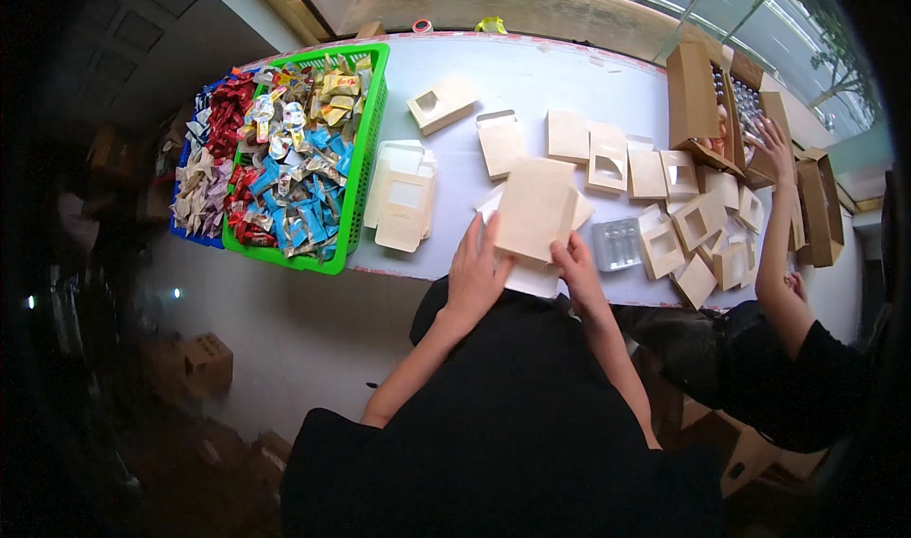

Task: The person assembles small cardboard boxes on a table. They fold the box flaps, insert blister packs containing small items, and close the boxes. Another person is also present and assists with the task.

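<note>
Between both hands is a beige paper box [534,201], its plain face turned up and its lower end flap standing out near my body. My left hand [477,270] grips its left side, fingers along the edge. My right hand [577,270] has hold of the lower right corner, thumb on the face. Part of another pale carton shows behind the held box. Right of my right hand lies a clear plastic tray [619,244] with moulded hollows. Left of my left hand is a stack of flat, unfolded cartons [406,211] with window cut-outs.
A green basket [378,125] of wrapped sweets stands at left beside a blue basket [180,196]. Several folded window boxes [607,157] spread rightward. A co-worker's hand [773,149] reaches into a brown carton [691,92] of small bottles. Tape [422,27] lies at the back.
</note>
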Motion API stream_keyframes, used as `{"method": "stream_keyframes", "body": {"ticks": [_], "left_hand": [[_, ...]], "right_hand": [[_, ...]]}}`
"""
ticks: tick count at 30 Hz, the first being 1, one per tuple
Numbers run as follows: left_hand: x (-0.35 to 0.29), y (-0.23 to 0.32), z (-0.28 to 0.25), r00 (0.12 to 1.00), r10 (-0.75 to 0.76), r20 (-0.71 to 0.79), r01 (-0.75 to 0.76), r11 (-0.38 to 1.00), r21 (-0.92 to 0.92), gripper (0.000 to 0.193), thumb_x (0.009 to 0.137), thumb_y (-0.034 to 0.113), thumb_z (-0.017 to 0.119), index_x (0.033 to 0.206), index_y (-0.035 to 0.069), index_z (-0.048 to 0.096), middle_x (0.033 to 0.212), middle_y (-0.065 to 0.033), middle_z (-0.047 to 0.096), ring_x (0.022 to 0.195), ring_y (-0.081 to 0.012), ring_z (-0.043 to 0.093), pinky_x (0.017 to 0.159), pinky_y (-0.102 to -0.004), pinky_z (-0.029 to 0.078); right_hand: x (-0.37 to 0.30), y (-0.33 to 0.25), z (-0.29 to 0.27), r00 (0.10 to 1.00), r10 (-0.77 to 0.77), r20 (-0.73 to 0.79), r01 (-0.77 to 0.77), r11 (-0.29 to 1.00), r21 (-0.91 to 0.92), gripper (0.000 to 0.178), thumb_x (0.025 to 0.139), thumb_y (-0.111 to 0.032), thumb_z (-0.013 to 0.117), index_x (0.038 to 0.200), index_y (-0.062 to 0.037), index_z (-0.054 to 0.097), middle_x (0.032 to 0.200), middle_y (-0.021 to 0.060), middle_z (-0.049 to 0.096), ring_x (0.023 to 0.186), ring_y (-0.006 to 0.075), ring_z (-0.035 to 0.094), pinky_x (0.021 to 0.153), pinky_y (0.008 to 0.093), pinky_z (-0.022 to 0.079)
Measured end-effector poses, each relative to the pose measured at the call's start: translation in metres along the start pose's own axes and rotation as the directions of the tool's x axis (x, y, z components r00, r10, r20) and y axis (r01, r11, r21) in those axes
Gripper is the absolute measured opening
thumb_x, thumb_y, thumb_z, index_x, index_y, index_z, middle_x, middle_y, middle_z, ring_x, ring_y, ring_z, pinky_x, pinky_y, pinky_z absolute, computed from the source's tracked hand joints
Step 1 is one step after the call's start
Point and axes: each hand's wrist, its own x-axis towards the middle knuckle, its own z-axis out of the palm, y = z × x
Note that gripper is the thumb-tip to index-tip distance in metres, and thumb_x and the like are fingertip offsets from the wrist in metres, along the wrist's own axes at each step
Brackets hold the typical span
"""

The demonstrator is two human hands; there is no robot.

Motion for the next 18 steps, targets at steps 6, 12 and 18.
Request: {"method": "stream_keyframes", "body": {"ticks": [6,12,18], "left_hand": [[-0.006,-0.038,0.017,0.910,-0.238,0.341,0.371,0.835,-0.406,0.035,0.085,0.023,0.045,0.112,0.000,0.045,0.092,-0.0194,0.059,0.081,-0.0315,0.058,0.071,-0.0365,0.044],[-0.002,-0.041,0.000,0.865,0.016,0.502,0.432,0.487,-0.759,0.048,0.079,0.010,0.050,0.123,-0.002,0.035,0.114,-0.0170,0.046,0.107,-0.0170,0.044,0.092,-0.0314,0.034],[-0.001,-0.033,0.005,0.970,-0.174,0.170,0.243,0.725,-0.645,0.059,0.078,0.013,0.056,0.128,0.001,0.028,0.125,-0.0166,0.038,0.117,-0.0246,0.037,0.094,-0.0391,0.032]], "right_hand": [[0.006,0.009,0.000,0.999,-0.045,-0.008,0.046,0.987,0.154,0.038,0.083,-0.020,0.053,0.114,-0.0006,0.040,0.105,0.0084,0.053,0.092,0.0132,0.052,0.079,0.0252,0.042],[0.012,0.020,-0.001,0.979,-0.196,-0.062,0.199,0.979,0.046,0.037,0.080,-0.010,0.056,0.112,0.0010,0.040,0.103,0.0094,0.053,0.092,0.0146,0.050,0.082,0.0269,0.040],[0.010,0.014,0.010,0.899,-0.426,-0.100,0.336,0.819,-0.465,0.028,0.077,-0.008,0.057,0.102,-0.0019,0.048,0.093,0.0102,0.054,0.077,0.0159,0.053,0.067,0.0285,0.045]]}}
